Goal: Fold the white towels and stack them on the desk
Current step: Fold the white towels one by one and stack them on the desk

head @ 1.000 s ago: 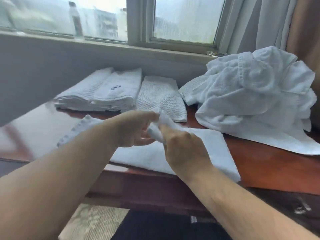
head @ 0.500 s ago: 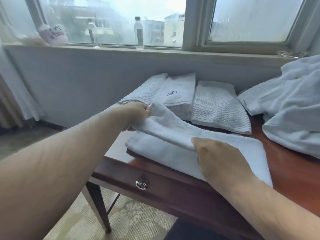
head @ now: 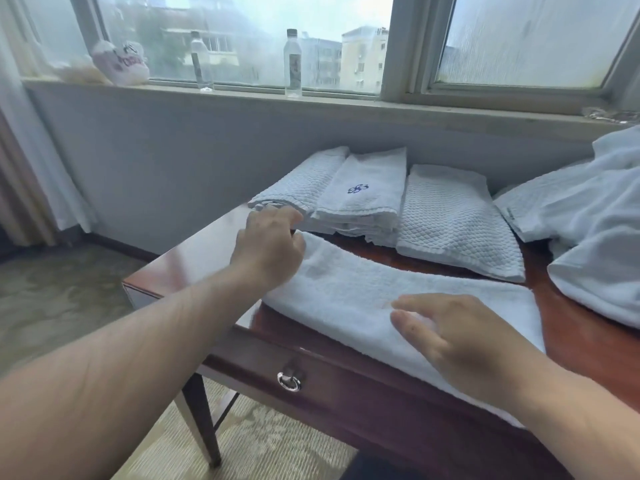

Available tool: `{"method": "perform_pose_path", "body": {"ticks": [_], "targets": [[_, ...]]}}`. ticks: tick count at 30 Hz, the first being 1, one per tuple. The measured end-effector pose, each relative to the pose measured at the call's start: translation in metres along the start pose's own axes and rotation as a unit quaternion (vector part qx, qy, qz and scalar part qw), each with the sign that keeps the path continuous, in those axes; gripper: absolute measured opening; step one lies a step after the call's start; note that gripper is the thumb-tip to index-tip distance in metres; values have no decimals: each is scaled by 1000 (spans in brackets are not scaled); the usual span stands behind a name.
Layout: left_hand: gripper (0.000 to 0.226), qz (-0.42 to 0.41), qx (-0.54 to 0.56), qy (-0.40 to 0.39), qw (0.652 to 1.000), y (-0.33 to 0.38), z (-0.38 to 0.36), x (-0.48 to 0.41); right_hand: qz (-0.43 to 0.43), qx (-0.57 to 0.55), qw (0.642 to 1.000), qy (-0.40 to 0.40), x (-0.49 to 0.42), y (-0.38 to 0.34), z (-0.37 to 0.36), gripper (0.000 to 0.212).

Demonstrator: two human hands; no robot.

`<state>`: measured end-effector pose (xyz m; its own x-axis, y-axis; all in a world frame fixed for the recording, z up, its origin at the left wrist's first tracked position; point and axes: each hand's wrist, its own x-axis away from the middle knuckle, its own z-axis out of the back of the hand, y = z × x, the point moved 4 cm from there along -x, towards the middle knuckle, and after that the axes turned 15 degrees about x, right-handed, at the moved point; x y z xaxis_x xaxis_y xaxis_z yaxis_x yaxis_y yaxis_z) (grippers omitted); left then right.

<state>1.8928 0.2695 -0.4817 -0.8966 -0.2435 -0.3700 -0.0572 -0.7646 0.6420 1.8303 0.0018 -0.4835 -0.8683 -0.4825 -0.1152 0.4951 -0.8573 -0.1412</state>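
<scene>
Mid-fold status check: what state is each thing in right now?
Plain white terry towel, folded into a strip, flat.
Left hand grip, fingers curled at towel's end; hold unclear.
Right hand grip, open, flat on towel.
White waffle towels, folded.
Heaped white linen, unfolded.
Wooden desk drawer, shut.
Clear plastic bottles, upright.

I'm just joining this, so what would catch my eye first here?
A long white towel lies along the near edge of the desk, the left hand at its left end and the right hand spread over it. Behind, folded towels sit in a row, and a rumpled white heap fills the right side.
</scene>
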Motion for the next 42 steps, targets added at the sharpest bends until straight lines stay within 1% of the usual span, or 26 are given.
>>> {"method": "perform_pose_path", "body": {"ticks": [1,3,6,8,11,13,16,18,21,25,29,33,37,39,40,41,42], "targets": [[34,-44,21,-7,999,11,-3,4,-17,-3,1000,22,-1,9,7,57],[33,-116,42,-65,990,29,-16,13,-44,4,997,64,-4,27,18,50],[35,-172,-32,-162,971,42,-42,26,-64,12,995,74,-6,48,20,45],[41,-169,-79,-211,959,42,-57,29,-71,19,996,44,-6,57,10,47],[49,-155,-116,-255,947,34,-73,30,-65,54,996,-26,-5,66,-11,55],[54,-133,-120,-279,943,27,-79,27,-66,77,992,-75,-5,72,-23,60],[58,-113,-105,-315,936,20,-85,17,-66,93,988,-101,-4,79,-31,68],[60,-113,-112,-324,933,15,-85,8,-57,106,988,-96,-2,80,-34,75],[62,-103,-135,-316,933,4,-81,-6,-49,117,988,-85,1,82,-38,85],[61,-94,-136,-311,936,-2,-82,-13,-53,126,988,-70,0,85,-42,86],[61,-100,-139,-311,935,0,-82,-13,-64,110,990,-64,2,85,-42,83],[61,-94,-142,-316,933,4,-80,-4,-69,89,992,-64,8,84,-38,74],[64,-100,-138,-313,934,4,-78,11,-80,64,994,-47,24,81,-35,67],[65,-105,-134,-307,937,4,-77,18,-126,24,992,-21,36,84,-34,58],[66,-105,-134,-303,938,4,-75,21,-165,-22,986,7,44,87,-33,53],[66,-105,-136,-300,938,5,-75,24,-213,-85,972,44,53,90,-31,50],[67,-104,-138,-298,939,5,-74,26,-266,-168,945,85,63,93,-28,48]]}}
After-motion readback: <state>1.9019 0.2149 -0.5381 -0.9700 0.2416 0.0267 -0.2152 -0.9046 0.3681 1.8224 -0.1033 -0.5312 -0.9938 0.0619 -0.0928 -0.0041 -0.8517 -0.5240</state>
